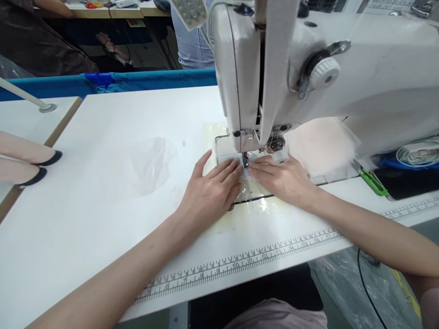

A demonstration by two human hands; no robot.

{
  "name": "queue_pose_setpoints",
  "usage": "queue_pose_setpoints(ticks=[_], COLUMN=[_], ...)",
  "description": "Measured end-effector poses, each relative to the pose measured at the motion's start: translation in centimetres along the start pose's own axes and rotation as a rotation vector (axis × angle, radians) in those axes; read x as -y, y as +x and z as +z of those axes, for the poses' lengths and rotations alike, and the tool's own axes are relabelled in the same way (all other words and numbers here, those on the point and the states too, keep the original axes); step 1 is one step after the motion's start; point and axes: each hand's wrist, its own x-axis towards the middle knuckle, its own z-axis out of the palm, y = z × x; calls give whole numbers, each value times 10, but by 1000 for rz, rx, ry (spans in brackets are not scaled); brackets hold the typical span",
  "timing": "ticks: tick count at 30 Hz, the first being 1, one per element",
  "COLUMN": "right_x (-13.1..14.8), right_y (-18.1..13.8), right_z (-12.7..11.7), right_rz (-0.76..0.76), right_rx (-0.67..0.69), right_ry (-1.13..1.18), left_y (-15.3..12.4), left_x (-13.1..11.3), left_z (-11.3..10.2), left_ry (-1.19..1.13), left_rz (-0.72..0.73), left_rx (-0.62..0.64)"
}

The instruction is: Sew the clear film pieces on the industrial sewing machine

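Far to the left of the left hand, two long pinkish pieces with black ends stick out over the white surface. Closer to that hand, on its left side, lies a thin, see-through round piece. The left hand is flat, palm down, with one finger out to the side and the others close together. Its fingertips rest on a small white piece, by the metal foot between the two hands. The big white sewing machine stands over and past both hands. Right of the foot is the right hand. Its fingers are side by side, with the tips by the small white piece; I cannot tell if they pinch it. Just past the right hand is a pale peach cloth. Farther right of that hand lie green snips, then a coil of pale cord. Nearer the person than both hands, ruler marks run along the edge.
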Motion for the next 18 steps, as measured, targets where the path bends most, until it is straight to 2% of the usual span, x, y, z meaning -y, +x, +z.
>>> queue_pose_setpoints(ticks=[5, 10, 15, 18], right_x=[0, 1, 4, 10], right_y=[-1, 0, 3, 4], right_z=[4, 3, -5, -9], right_rz=[5, 25, 54, 47], right_rx=[-54, -77, -130, -158], right_ry=[12, 32, 95, 141], left_y=[0, -3, -3, 0], left_x=[1, 2, -3, 1], left_z=[2, -1, -17, -22], left_ry=[10, 96, 219, 199], left_rz=[-1, -66, 28, 69], left_rx=[16, 29, -59, -117])
